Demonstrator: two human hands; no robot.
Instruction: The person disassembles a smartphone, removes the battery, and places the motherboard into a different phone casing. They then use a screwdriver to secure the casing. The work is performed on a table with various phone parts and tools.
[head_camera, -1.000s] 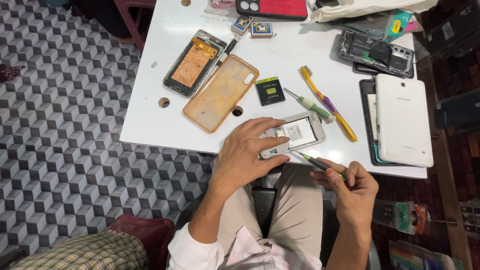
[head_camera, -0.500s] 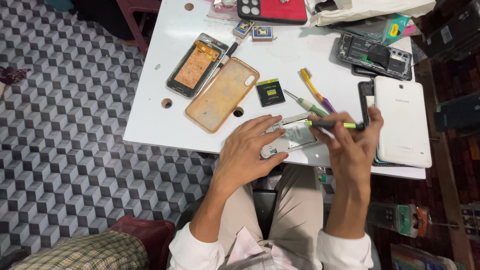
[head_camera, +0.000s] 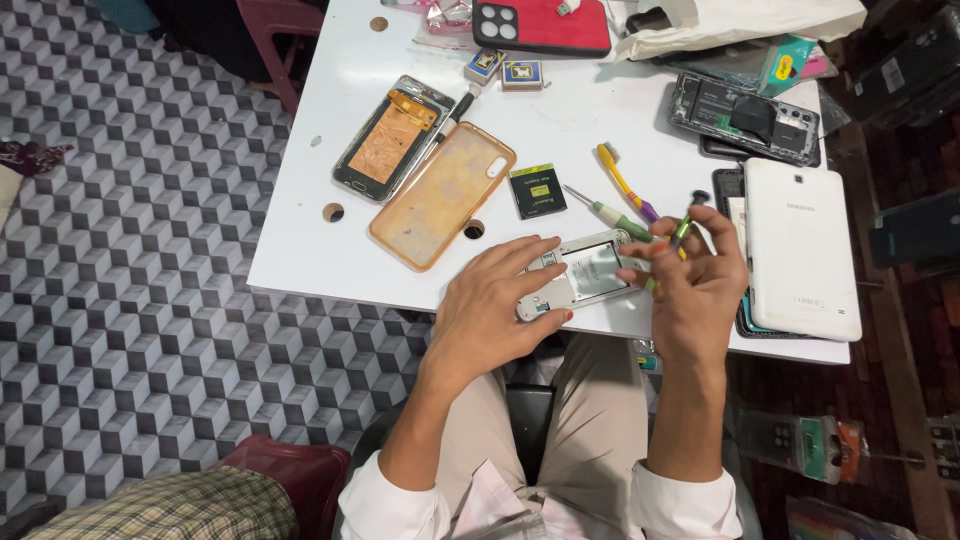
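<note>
An opened small silver phone (head_camera: 588, 275) lies at the near edge of the white table (head_camera: 330, 250). My left hand (head_camera: 500, 305) presses flat on its left end, holding it down. My right hand (head_camera: 690, 275) hovers over the phone's right end, pinching a thin green-handled screwdriver (head_camera: 680, 235) that points up and away. A second green-handled screwdriver (head_camera: 606, 212) and a yellow and purple tool (head_camera: 625, 185) lie just behind the phone. A small black battery (head_camera: 537, 190) rests nearby.
An orange-clear phone case (head_camera: 442, 195) and an opened phone back (head_camera: 392, 140) lie at left. A white tablet (head_camera: 800, 250) sits at right, another opened phone (head_camera: 745, 118) and a red case (head_camera: 545, 25) farther back. The patterned floor shows to the left.
My right hand came up from below the table edge to the phone's right end, carrying the screwdriver. My left hand stayed on the phone.
</note>
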